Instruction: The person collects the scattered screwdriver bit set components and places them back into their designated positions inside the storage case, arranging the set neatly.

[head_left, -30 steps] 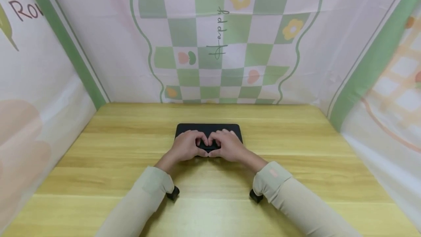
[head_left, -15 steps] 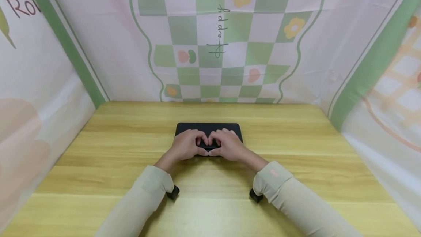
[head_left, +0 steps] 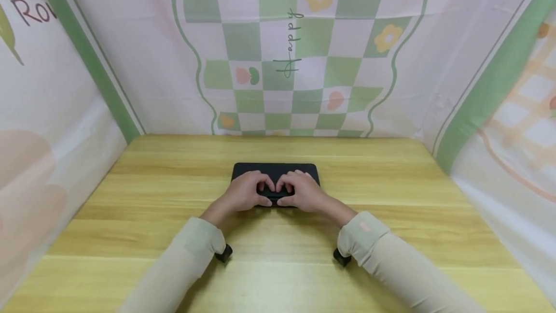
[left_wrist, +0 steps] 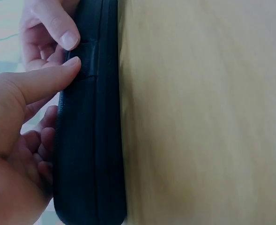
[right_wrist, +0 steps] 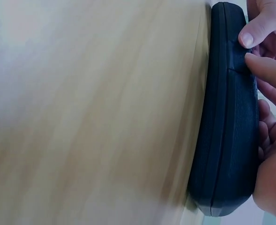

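Note:
A closed black hard case [head_left: 275, 168] lies flat on the wooden table, its seam running along the front side. My left hand [head_left: 245, 191] rests on its left half and my right hand [head_left: 306, 191] on its right half, fingers curled over the lid. Both thumbs touch the front side beside a small latch tab [left_wrist: 89, 58], a narrow gap between their tips. In the right wrist view the same latch [right_wrist: 237, 57] shows between the thumbs. The index fingertips nearly meet above the lid. The case's contents are hidden.
The wooden table [head_left: 278, 245] spreads around the case. A printed cloth [head_left: 312, 71] with green checks hangs behind it, and further cloths stand at the left and right. Black wrist cameras [head_left: 224, 254] sit under both light sleeves.
The thumb tips, together at the latch before, have moved slightly apart. Both wrists have shifted a little outward. The case has stayed in place.

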The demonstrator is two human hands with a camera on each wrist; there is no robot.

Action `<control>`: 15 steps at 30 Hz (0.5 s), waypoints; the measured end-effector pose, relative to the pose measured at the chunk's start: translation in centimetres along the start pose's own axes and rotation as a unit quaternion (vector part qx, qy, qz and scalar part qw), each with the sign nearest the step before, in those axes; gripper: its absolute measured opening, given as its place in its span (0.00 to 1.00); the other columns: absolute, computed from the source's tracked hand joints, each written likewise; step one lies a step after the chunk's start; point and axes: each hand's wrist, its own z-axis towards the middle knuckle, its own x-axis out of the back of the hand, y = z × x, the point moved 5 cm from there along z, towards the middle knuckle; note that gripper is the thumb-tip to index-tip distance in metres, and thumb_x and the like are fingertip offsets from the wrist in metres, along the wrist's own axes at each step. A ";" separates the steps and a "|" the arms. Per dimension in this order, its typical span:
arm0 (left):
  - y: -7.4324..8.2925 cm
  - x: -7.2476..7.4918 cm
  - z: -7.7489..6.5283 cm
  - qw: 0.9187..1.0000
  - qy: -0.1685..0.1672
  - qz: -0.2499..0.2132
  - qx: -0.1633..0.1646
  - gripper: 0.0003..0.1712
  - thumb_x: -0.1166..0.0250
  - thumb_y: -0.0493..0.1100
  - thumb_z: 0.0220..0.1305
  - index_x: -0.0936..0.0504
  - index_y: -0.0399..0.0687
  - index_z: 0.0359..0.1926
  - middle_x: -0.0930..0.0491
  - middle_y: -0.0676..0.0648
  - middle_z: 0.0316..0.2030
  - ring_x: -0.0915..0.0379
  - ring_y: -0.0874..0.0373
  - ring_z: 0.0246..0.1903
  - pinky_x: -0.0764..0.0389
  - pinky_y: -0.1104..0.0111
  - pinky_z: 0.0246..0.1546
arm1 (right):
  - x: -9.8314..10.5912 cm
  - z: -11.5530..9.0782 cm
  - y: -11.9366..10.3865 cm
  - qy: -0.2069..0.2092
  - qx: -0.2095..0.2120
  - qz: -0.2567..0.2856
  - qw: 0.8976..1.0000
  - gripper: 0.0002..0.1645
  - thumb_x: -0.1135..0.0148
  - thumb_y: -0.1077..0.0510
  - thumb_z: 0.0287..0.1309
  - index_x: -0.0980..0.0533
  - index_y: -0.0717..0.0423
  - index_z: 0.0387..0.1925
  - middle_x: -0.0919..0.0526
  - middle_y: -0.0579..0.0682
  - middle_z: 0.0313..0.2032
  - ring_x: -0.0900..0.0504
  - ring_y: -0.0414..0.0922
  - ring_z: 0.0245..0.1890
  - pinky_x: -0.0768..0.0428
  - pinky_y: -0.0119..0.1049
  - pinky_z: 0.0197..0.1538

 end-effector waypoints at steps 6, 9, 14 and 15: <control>-0.2 0.5 -0.5 1.000 0.001 -0.003 -0.023 0.15 0.21 0.46 0.48 0.15 0.57 0.38 0.29 0.54 0.30 0.34 0.59 0.33 0.30 0.65 0.38 | 0.5 -0.4 0.3 0.013 0.016 0.018 1.000 0.11 0.26 0.53 0.52 0.20 0.47 0.36 0.28 0.43 0.28 0.33 0.43 0.32 0.32 0.39 0.37; -0.3 0.7 -0.8 1.000 -0.002 -0.008 -0.027 0.15 0.22 0.46 0.49 0.15 0.55 0.39 0.28 0.54 0.33 0.34 0.57 0.36 0.30 0.64 0.41 | 0.8 -0.8 0.7 0.024 0.016 0.024 0.999 0.11 0.26 0.55 0.53 0.20 0.48 0.37 0.27 0.43 0.30 0.32 0.43 0.34 0.31 0.38 0.37; -0.9 1.2 -1.5 1.000 0.000 -0.003 -0.018 0.13 0.24 0.47 0.53 0.15 0.57 0.41 0.27 0.56 0.37 0.34 0.57 0.40 0.30 0.62 0.45 | 1.4 -1.4 1.3 0.045 0.022 0.030 0.998 0.12 0.26 0.55 0.52 0.20 0.48 0.38 0.26 0.44 0.33 0.31 0.43 0.36 0.29 0.39 0.39; -1.1 1.4 -1.6 1.000 0.001 -0.003 -0.014 0.13 0.25 0.48 0.55 0.15 0.58 0.41 0.27 0.57 0.38 0.34 0.58 0.41 0.30 0.62 0.45 | 1.5 -1.5 1.5 0.048 0.022 0.033 0.998 0.12 0.26 0.55 0.52 0.20 0.48 0.38 0.25 0.44 0.34 0.30 0.43 0.37 0.29 0.40 0.39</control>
